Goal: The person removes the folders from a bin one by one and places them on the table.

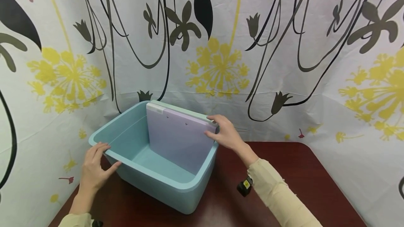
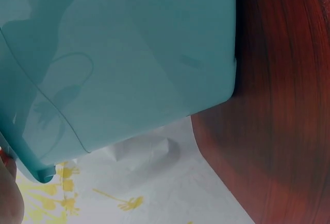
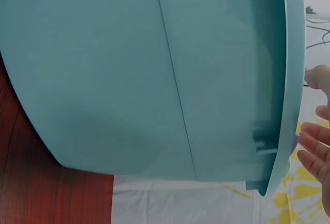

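A light blue plastic tub [image 1: 151, 174] sits on the table in the head view. Inside it, upright along the far wall, stands a purple file folder [image 1: 180, 139] with a white label and two small rivets. The edge of a pale green folder [image 1: 186, 109] shows behind it. My right hand [image 1: 225, 132] holds the folders' upper right corner, thumb in front and fingers at the back. My left hand [image 1: 94, 167] grips the tub's near left rim, with the fingers over the edge and the thumb outside. In the right wrist view the tub hides most of the folders.
The dark red wooden table [image 1: 284, 171] extends to the right of the tub. A floral white curtain [image 1: 221, 66] hangs close behind the tub and along both sides. A small black device [image 1: 244, 186] is strapped at the right wrist.
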Demonstrator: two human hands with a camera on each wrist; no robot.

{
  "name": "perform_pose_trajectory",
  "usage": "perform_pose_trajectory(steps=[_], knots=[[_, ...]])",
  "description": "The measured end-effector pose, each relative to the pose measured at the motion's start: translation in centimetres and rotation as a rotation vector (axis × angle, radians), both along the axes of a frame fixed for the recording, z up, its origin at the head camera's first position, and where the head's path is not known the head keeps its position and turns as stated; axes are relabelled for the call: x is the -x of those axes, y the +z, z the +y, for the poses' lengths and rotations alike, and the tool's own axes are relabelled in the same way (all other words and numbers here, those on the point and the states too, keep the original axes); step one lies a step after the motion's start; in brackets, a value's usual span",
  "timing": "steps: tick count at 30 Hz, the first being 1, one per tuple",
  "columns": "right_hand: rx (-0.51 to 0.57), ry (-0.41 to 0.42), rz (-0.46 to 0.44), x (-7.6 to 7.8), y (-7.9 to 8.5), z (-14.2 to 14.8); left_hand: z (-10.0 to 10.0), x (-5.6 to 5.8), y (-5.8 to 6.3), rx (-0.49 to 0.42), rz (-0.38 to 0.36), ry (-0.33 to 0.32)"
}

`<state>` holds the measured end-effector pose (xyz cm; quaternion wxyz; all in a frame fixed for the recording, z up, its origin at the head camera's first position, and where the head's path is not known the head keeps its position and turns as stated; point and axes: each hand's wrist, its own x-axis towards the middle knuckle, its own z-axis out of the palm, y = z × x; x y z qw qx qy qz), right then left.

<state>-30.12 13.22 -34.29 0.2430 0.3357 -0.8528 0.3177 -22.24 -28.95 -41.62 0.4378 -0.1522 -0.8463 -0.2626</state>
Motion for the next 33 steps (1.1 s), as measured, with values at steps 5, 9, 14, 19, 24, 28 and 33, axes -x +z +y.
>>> perform_pose_trajectory(steps=[5, 9, 14, 19, 24, 28, 33], knots=[[-0.040, -0.020, -0.026, 0.3, 0.1, -0.8, 0.0, 0.1, -0.1, -0.005, 0.005, -0.001], [-0.080, -0.036, -0.005, 0.6, -0.1, -1.2, -0.1, 0.2, -0.1, 0.008, 0.028, -0.005], [-0.125, -0.052, 0.020, 0.8, -0.4, -1.4, -0.2, 0.5, -0.2, 0.015, 0.049, -0.016], [-0.147, -0.059, 0.000, 0.8, -0.3, -1.7, -0.2, 0.6, -0.3, 0.014, 0.051, -0.013], [-0.153, -0.073, -0.035, 0.8, -0.2, -2.1, -0.2, 0.6, -0.3, 0.016, 0.042, -0.014], [-0.139, -0.069, -0.106, 1.0, -0.3, -2.5, -0.2, 0.5, -0.3, 0.012, 0.041, -0.015], [-0.083, -0.080, -0.206, 1.1, -0.5, -2.9, -0.3, 0.4, -0.3, 0.006, 0.041, -0.023]])
